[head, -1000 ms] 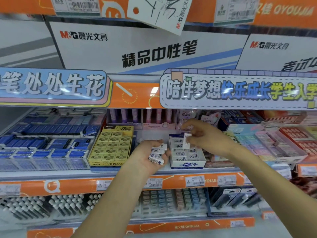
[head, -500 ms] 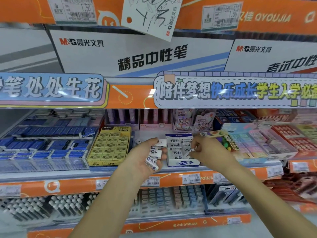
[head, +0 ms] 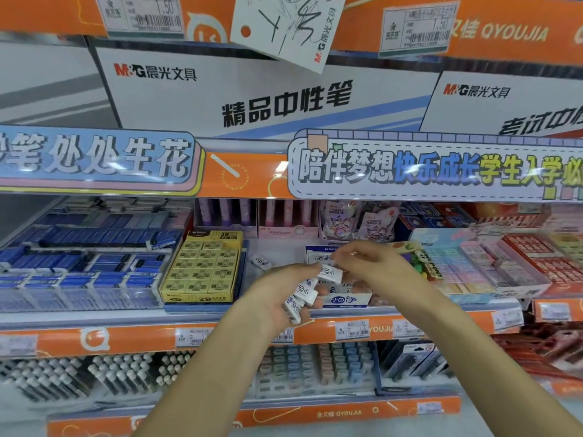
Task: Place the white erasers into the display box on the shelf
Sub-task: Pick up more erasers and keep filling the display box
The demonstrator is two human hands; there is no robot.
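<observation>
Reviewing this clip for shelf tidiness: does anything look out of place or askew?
Yes. One white eraser lies loose and tilted on the bare shelf, between the yellow 2B box and the display box, outside either.

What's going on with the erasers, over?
Left hand holding a stack of white erasers. Right hand pinching the top one. Display box right behind, nothing blocking.

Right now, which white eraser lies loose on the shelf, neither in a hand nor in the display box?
The lone white eraser on the bare shelf between the yellow 2B eraser box and the left hand; the others are held or boxed.
</observation>
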